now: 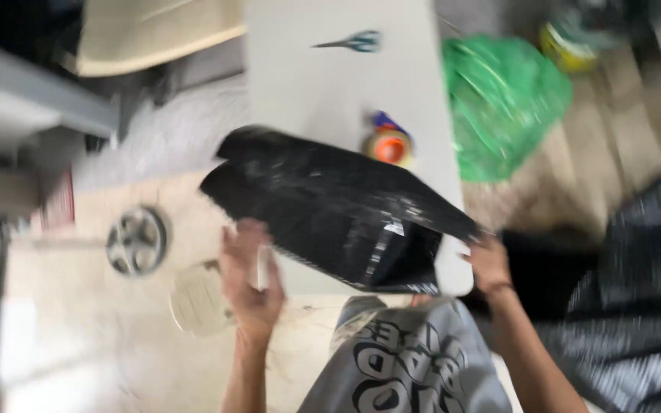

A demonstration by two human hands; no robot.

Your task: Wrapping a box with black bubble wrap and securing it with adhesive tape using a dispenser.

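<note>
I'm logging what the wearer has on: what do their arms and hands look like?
Both forearms are bare, with no sleeves in view. The left hand is ungloved. The right hand is ungloved too, with a thin dark band at the wrist. The picture is too blurred to show rings.

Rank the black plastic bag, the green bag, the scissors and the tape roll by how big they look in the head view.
1. black plastic bag, held by both hands
2. green bag
3. scissors and tape roll: these two look alike in size, and blur prevents ranking them.
</note>
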